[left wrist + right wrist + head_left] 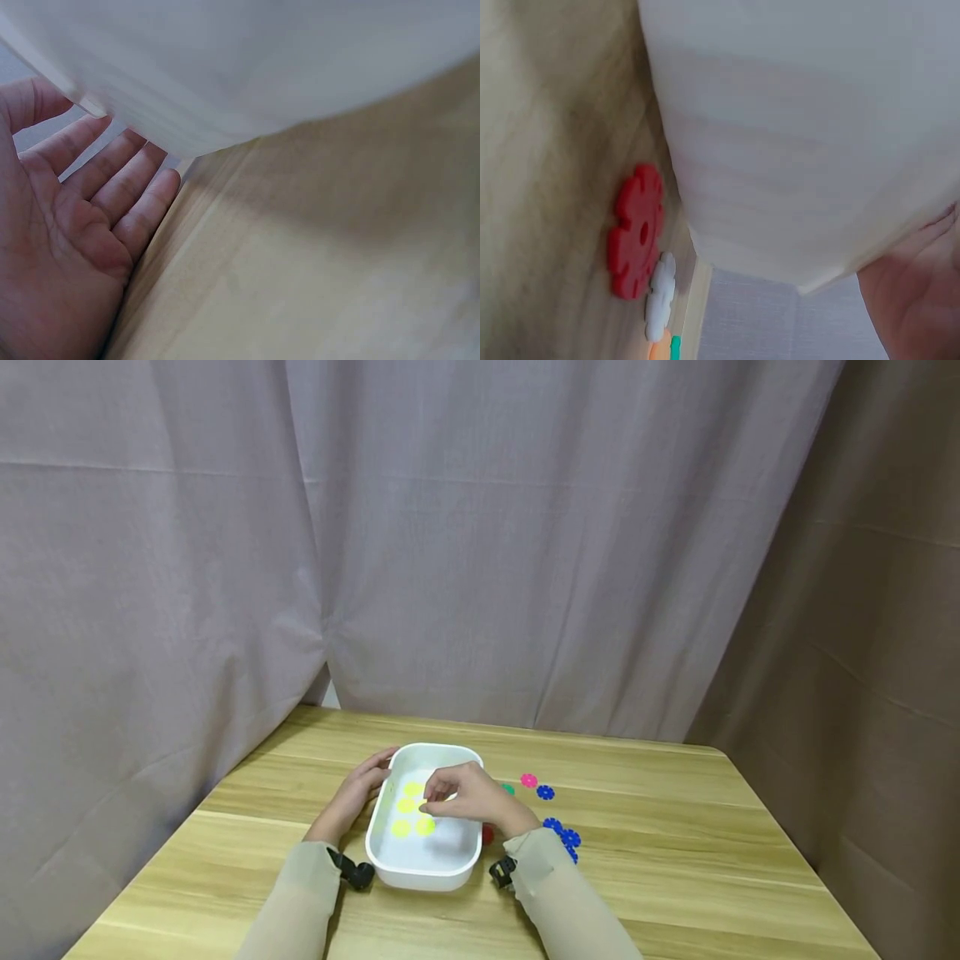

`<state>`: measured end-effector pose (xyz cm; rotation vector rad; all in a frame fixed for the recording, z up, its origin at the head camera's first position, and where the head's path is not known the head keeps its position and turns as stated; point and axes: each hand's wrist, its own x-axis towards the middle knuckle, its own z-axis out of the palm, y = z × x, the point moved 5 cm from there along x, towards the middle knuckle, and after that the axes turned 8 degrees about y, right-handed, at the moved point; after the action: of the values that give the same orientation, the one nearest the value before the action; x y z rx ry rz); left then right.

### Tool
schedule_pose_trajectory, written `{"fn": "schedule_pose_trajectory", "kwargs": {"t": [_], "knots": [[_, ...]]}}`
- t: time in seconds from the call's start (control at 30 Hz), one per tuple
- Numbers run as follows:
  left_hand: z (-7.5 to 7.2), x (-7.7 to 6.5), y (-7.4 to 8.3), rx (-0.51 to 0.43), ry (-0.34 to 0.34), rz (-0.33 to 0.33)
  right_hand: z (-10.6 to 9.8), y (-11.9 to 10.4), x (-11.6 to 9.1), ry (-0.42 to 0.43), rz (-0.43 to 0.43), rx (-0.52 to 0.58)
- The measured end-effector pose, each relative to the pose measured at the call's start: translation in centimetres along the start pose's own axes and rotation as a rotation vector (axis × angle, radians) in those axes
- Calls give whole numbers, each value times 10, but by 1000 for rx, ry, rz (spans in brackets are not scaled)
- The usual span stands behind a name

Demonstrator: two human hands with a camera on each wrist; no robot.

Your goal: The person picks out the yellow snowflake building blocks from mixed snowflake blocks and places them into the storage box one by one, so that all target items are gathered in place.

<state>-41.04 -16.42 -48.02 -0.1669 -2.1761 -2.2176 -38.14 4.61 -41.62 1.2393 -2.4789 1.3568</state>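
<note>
A white rectangular tray (423, 878) stands on the table with several yellow snowflake discs (406, 806) on its floor. My left hand (362, 787) rests at the tray's left side, fingers extended. In the left wrist view its fingertips touch the outer wall and the thumb reaches the rim. Over the tray's middle, my right hand (461, 792) has thumb and forefinger together, pinching a yellow snowflake disc that the fingertips mostly hide. The right wrist view shows mainly the tray's outer wall (780, 150), with only part of that hand at the edge.
Right of the tray lie a pink disc (529, 781), several blue discs (570, 838) and a green one (509, 789). A red disc (637, 231) lies close beside the tray wall, a white disc (660, 296) behind it. Grey curtains (480, 568) hang behind the wooden table (675, 860).
</note>
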Motion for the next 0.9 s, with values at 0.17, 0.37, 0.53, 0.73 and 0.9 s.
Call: {"fn": "schedule_pose_trajectory", "kwargs": {"t": [0.17, 0.37, 0.53, 0.73, 0.9], "knots": [[-1, -1, -2, 13, -2, -6, -4, -1, -3, -2, 4, -5], [-1, 0, -2, 20, -7, 9, -12, 6, -7, 7, 11, -39], [-2, 1, 0, 27, -18, 32, -24, 9, -11, 48, 23, -69], [-1, 1, -1, 26, -17, 34, -40, 8, -19, 70, -6, -40], [-1, 1, -1, 25, -7, 21, -56, 15, -31, 85, 4, -57]]}}
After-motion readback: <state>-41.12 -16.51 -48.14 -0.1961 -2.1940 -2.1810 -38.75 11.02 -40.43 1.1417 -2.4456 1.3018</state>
